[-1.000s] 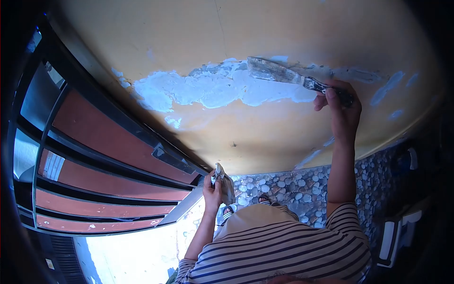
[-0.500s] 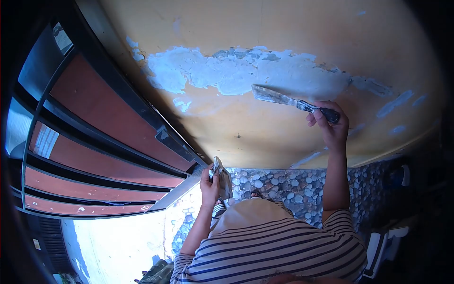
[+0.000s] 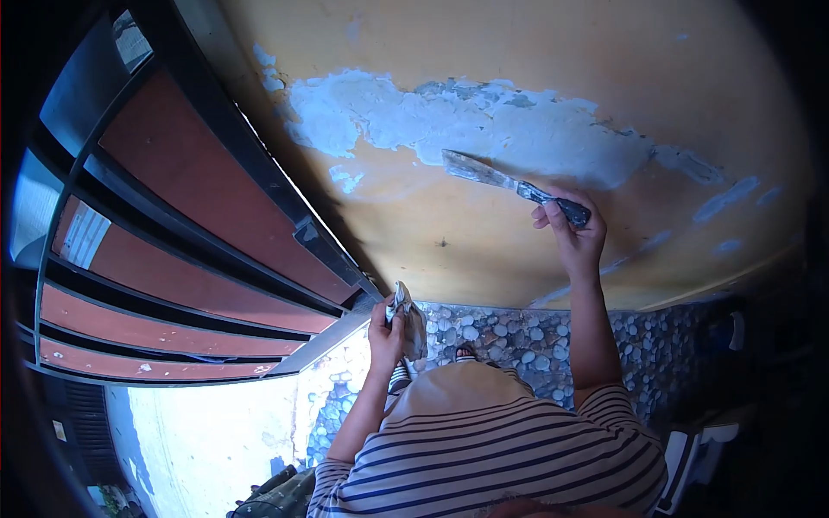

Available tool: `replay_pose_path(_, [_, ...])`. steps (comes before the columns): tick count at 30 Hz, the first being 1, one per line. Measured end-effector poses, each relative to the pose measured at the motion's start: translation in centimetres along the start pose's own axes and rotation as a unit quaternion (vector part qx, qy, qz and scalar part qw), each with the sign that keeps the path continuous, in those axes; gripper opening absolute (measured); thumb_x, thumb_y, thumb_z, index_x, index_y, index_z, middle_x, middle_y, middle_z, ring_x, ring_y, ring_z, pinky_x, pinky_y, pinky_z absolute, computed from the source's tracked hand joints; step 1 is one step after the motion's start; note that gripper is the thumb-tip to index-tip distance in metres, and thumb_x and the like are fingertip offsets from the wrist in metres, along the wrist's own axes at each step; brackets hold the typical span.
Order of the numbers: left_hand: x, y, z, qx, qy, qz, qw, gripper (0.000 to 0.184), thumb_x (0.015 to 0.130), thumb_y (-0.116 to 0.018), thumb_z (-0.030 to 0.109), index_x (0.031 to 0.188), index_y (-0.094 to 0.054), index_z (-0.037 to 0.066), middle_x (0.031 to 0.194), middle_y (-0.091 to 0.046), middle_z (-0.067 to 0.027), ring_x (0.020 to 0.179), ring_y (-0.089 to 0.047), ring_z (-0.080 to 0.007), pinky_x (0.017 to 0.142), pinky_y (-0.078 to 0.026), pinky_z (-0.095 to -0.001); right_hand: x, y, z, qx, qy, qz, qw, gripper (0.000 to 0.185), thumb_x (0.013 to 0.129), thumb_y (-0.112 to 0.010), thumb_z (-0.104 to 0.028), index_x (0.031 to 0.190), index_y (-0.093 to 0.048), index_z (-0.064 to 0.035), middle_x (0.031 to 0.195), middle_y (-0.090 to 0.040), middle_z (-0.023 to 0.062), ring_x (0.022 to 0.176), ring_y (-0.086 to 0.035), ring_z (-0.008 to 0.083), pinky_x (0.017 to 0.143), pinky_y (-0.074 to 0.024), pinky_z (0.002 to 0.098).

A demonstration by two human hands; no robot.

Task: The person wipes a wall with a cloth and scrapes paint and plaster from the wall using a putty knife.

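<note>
My right hand [image 3: 577, 226] is closed round the dark handle of a putty knife [image 3: 484, 171]. Its smeared blade points left, at the lower edge of a whitish patch of filler [image 3: 509, 129] on the yellowish wall [image 3: 484, 237]; whether blade and wall touch, I cannot tell. Lower down, near the end of the gate, my left hand [image 3: 386, 332] grips the top of a crumpled whitish bag [image 3: 414, 332]. What the bag contains is hidden.
On the left stands a dark-framed gate [image 3: 207, 181] with reddish panels, close to the wall. Pebble-patterned flooring [image 3: 527, 337] runs along the wall's foot. A white object [image 3: 682, 466], perhaps a chair, is at lower right. Smaller filler smears [image 3: 725, 200] mark the wall's right side.
My right hand and the putty knife have shifted left along the patch. The view has turned slightly, moving the wall and gate in the picture. My left hand still grips the bag.
</note>
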State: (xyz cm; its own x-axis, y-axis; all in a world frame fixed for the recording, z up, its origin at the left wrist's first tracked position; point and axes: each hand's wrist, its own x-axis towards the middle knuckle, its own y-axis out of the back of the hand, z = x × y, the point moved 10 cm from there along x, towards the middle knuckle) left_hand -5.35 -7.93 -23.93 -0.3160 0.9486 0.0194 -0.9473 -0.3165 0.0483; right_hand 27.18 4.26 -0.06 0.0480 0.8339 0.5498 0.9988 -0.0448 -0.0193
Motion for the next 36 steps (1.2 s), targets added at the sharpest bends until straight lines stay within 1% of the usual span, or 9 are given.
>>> replay_pose_path(4, [-0.2,1.5,0.0,0.019,0.003,0.014,1.000,0.032,0.093,-0.057,0.001,0.126,-0.061,0.002,0.105,-0.059,-0.0092,0.099,-0.058,-0.0183,0.093,-0.045,-0.0295,-0.5,1.6,0.0,0.000,0.023,0.016,1.000,0.020,0.094,-0.067,-0.005,0.112,-0.062,0.0029,0.086,-0.069,0.0116,0.075,-0.069,0.0163,0.064,-0.0587,0.0276])
replay_pose_path(5, [-0.1,2.0,-0.8,0.030,-0.021,0.021,0.999,0.028,0.097,-0.055,0.004,0.125,-0.059,0.003,0.102,-0.064,-0.0040,0.092,-0.057,-0.0091,0.083,-0.047,-0.0243,-0.6,1.6,0.3,-0.007,0.012,0.022,1.000,0.021,0.094,-0.067,-0.005,0.112,-0.062,0.0033,0.086,-0.069,0.0119,0.074,-0.069,0.0165,0.065,-0.0589,0.0278])
replay_pose_path(9, [-0.3,2.1,-1.1,0.015,-0.006,0.015,1.000,0.027,0.097,-0.055,0.003,0.124,-0.059,0.002,0.102,-0.065,-0.0037,0.092,-0.057,-0.0083,0.083,-0.046,-0.0237,-1.0,-2.2,1.0,0.007,0.010,0.000,1.000,0.021,0.094,-0.066,-0.005,0.113,-0.061,0.0038,0.087,-0.069,0.0120,0.077,-0.070,0.0169,0.068,-0.0600,0.0291])
replay_pose_path(11, [-0.4,1.9,0.2,0.046,-0.041,0.017,0.998,0.027,0.097,-0.055,0.003,0.124,-0.059,0.002,0.102,-0.064,-0.0034,0.092,-0.056,-0.0078,0.083,-0.046,-0.0234,-1.3,-2.4,1.2,0.009,0.014,0.007,1.000,0.021,0.094,-0.066,-0.005,0.113,-0.062,0.0037,0.087,-0.069,0.0119,0.077,-0.070,0.0171,0.068,-0.0600,0.0293])
replay_pose_path(12, [-0.3,2.0,0.4,0.045,-0.042,0.020,0.998,0.027,0.097,-0.055,0.003,0.124,-0.059,0.002,0.102,-0.064,-0.0034,0.092,-0.056,-0.0078,0.083,-0.046,-0.0234,-1.3,-2.6,1.2,0.011,0.018,0.011,1.000,0.021,0.095,-0.066,-0.005,0.113,-0.062,0.0035,0.087,-0.069,0.0118,0.078,-0.070,0.0173,0.069,-0.0600,0.0295])
replay_pose_path(14, [-0.4,2.1,-0.4,-0.003,0.004,0.017,1.000,0.032,0.093,-0.058,0.001,0.125,-0.061,0.002,0.104,-0.059,-0.0085,0.098,-0.056,-0.0177,0.091,-0.044,-0.0280,-1.7,-1.7,0.9,0.006,0.027,0.012,1.000,0.021,0.095,-0.066,-0.006,0.113,-0.061,0.0036,0.087,-0.070,0.0118,0.077,-0.070,0.0175,0.070,-0.0598,0.0295])
replay_pose_path(30, [-0.8,2.7,-1.3,-0.016,0.036,0.012,0.999,0.033,0.094,-0.057,-0.001,0.126,-0.060,0.002,0.103,-0.057,-0.0069,0.098,-0.056,-0.0162,0.091,-0.044,-0.0266,-2.5,-3.9,2.5,0.040,0.016,0.037,0.998,0.022,0.095,-0.064,-0.003,0.115,-0.061,0.0042,0.092,-0.067,0.0114,0.079,-0.070,0.0180,0.072,-0.0613,0.0313])
replay_pose_path(32, [-0.8,2.2,0.8,0.011,-0.016,0.004,1.000,0.034,0.093,-0.057,-0.001,0.126,-0.061,0.002,0.102,-0.057,-0.0073,0.096,-0.055,-0.0166,0.091,-0.044,-0.0270,-2.4,-4.3,1.9,0.048,0.029,0.033,0.998,0.022,0.095,-0.064,-0.003,0.115,-0.060,0.0045,0.091,-0.068,0.0117,0.079,-0.070,0.0181,0.072,-0.0614,0.0316])
replay_pose_path(36, [-0.8,2.7,0.7,0.019,-0.025,0.022,0.999,0.034,0.092,-0.058,-0.001,0.126,-0.061,0.002,0.101,-0.057,-0.0078,0.096,-0.055,-0.0169,0.090,-0.044,-0.0273,-2.6,-2.3,1.9,0.028,0.021,0.044,0.998,0.022,0.095,-0.064,-0.004,0.115,-0.060,0.0048,0.090,-0.069,0.0122,0.080,-0.070,0.0185,0.073,-0.0613,0.0313])
